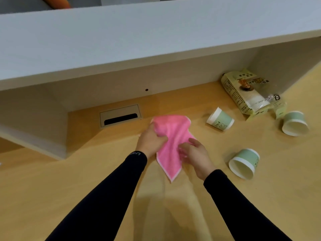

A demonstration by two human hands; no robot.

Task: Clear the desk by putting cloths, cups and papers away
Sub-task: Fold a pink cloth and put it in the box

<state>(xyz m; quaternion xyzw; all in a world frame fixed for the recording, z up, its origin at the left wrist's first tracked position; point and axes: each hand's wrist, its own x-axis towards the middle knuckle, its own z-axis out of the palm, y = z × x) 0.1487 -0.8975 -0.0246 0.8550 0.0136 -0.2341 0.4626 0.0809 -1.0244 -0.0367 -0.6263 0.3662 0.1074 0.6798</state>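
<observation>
A pink cloth (171,136) with a pale edge hangs between both hands above the wooden desk (86,188). My left hand (150,139) grips its upper left part; my right hand (195,153) pinches its right side, and one corner points down. Three green and white paper cups lie on their sides to the right: one (220,120) just past the cloth, one (245,162) near my right hand, one (295,123) at the far right. A yellowish printed packet (246,93) lies at the back right.
A white shelf (139,40) overhangs the back of the desk, with side panels at the left and the right. A cable slot (119,117) is set into the desk behind the cloth. Something orange (57,2) shows beyond the shelf at the top left.
</observation>
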